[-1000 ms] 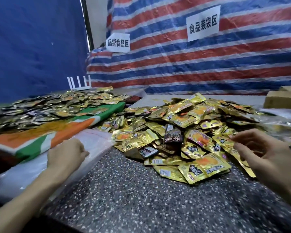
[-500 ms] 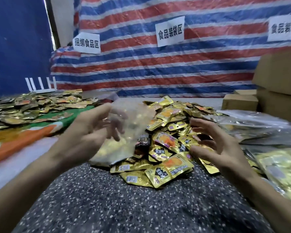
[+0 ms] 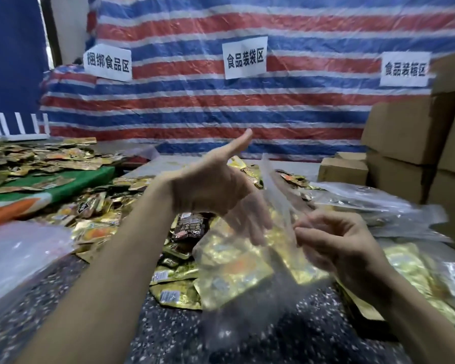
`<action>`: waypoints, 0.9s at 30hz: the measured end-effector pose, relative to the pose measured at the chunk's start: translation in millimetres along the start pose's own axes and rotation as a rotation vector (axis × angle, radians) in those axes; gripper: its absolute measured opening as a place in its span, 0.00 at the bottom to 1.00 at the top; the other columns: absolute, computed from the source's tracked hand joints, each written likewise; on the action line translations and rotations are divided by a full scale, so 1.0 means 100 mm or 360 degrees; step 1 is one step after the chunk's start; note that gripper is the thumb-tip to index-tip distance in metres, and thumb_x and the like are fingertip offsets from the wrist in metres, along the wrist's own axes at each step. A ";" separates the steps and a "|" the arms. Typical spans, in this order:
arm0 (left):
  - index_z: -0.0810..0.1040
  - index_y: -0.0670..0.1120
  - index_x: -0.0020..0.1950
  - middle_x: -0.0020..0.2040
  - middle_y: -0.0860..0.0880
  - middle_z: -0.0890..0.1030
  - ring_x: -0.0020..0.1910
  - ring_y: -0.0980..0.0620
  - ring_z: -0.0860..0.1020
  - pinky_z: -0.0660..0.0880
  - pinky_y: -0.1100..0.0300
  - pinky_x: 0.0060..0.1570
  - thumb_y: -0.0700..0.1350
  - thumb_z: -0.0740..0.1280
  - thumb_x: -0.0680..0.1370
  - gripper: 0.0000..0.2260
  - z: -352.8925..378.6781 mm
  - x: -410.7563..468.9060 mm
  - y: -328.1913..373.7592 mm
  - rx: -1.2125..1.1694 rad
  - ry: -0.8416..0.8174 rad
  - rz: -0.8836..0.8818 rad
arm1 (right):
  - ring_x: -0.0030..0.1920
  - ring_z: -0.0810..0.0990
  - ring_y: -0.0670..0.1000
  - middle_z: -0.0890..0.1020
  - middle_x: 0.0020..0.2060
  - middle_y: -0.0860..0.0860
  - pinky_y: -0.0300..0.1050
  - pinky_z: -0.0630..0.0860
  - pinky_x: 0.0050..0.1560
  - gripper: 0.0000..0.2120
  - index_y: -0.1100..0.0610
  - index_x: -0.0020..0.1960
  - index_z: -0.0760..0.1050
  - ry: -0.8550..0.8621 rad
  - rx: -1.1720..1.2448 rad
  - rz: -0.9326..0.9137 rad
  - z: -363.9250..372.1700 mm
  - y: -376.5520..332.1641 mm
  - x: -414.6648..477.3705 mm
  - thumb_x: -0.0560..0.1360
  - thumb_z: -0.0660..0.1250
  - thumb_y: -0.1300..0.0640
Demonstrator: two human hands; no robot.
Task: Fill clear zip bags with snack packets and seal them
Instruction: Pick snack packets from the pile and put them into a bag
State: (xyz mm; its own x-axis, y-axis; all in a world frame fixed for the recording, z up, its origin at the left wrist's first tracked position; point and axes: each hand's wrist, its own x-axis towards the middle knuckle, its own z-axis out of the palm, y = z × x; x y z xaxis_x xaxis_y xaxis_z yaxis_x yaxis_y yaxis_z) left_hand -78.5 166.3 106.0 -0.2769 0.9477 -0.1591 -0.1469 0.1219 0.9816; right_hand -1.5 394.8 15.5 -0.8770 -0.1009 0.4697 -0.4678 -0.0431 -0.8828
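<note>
Lifted higher and drawn together since half a second ago, meeting at the clear zip bag (image 3: 250, 261).

Head view, smeared by motion. Holding that bag in the air just above the heap of snack packets (image 3: 108, 227) on the speckled table (image 3: 168, 334). Left hand (image 3: 213, 187) thumb-up, fingers (image 3: 250, 224) near straight and seemingly slid into the bag's mouth, probably spreading it for filling. Right hand (image 3: 334, 243) curled, pinching the bag's opposite lip to keep it open. Cannot tell whether any packets sit inside. Filled bags (image 3: 373, 203) and cardboard boxes (image 3: 405, 132) off to the right.
</note>
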 end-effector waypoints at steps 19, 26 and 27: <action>0.80 0.38 0.42 0.39 0.39 0.81 0.36 0.49 0.77 0.74 0.49 0.41 0.57 0.81 0.61 0.25 -0.14 -0.06 0.21 0.1581 0.0860 0.0100 | 0.49 0.81 0.51 0.82 0.47 0.48 0.51 0.79 0.54 0.18 0.50 0.50 0.77 0.0191 -0.2086 0.1180 -0.25 -0.10 -0.04 0.65 0.79 0.46; 0.62 0.51 0.28 0.27 0.52 0.64 0.26 0.54 0.62 0.64 0.65 0.28 0.51 0.81 0.64 0.26 -0.17 -0.02 0.16 0.1428 0.0757 0.0148 | 0.55 0.77 0.55 0.78 0.55 0.54 0.49 0.78 0.56 0.28 0.50 0.44 0.70 0.0013 -0.2373 0.1533 -0.17 -0.04 -0.04 0.56 0.85 0.46; 0.61 0.52 0.28 0.28 0.51 0.63 0.27 0.54 0.60 0.62 0.65 0.27 0.53 0.82 0.63 0.27 -0.16 -0.01 0.16 0.1431 0.0757 0.0151 | 0.56 0.77 0.56 0.76 0.56 0.55 0.48 0.77 0.55 0.28 0.51 0.47 0.70 0.0019 -0.2386 0.1520 -0.16 -0.04 -0.05 0.58 0.85 0.47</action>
State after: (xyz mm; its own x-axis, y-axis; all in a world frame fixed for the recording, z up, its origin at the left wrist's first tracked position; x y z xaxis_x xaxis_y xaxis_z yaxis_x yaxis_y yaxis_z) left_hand -95.6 162.4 120.4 -0.6277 0.7732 0.0902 0.6080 0.4146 0.6770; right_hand 2.8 410.8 17.0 -0.8752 0.4610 -0.1465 0.4732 0.8789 -0.0611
